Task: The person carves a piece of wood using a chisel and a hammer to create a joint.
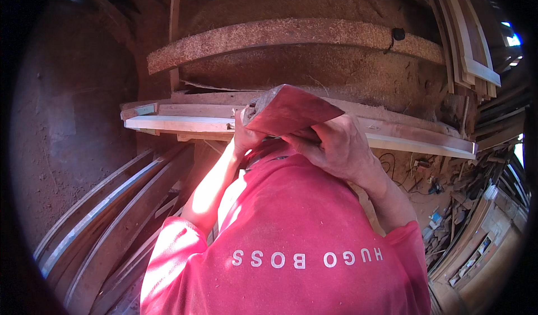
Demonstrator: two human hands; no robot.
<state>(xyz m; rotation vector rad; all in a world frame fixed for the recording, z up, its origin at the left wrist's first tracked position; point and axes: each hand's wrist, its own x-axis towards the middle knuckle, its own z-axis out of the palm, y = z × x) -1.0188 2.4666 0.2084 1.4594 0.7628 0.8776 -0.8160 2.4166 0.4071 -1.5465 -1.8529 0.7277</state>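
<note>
Close in front of my chest I hold up a reddish-brown wooden piece (297, 112), with a broad smooth face and a rough greyish end at its left. My left hand (246, 134) is closed on its left edge, the fingertips partly hidden behind it. On the other side, my right hand (341, 146) grips the lower right edge with bent fingers. Just beyond both hands lies a long pale wooden beam (190, 124), running left to right; the held piece covers its middle.
A dusty board (297, 32) spans the far side, with a small black object (398, 33) on it. Long planks (106, 231) lean at the lower left, pale strips (462, 32) at the upper right. Wood scraps (457, 214) and a wooden panel (476, 253) lie at the right.
</note>
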